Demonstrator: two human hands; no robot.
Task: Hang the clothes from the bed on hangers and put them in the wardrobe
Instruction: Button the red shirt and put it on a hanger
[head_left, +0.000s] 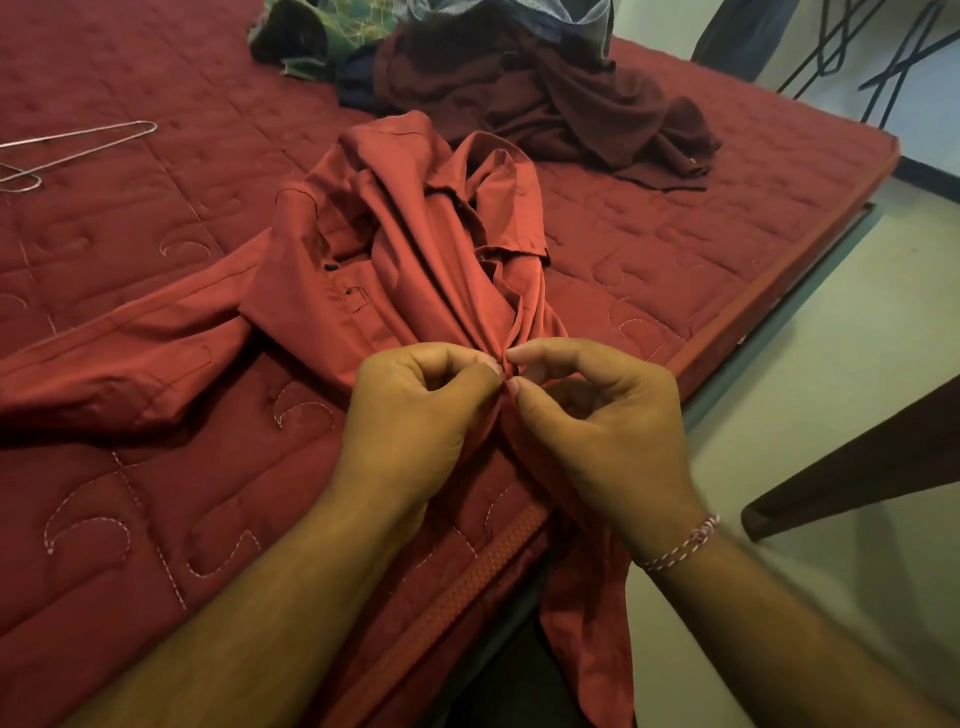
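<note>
Red quilted bed (156, 291); left hand (415, 415), right hand (602, 431) fingers curled, pinching red shirt (395, 270) front together.

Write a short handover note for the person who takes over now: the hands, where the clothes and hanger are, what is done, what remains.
Left hand and right hand: both pinch the red shirt at its front, near the bed edge.
Wire hanger: lies on the bed, far left, untouched.
Pile of clothes: at the far end of the bed.
Done: nothing is on a hanger yet.
Left: hang the shirt, then the pile.
</note>
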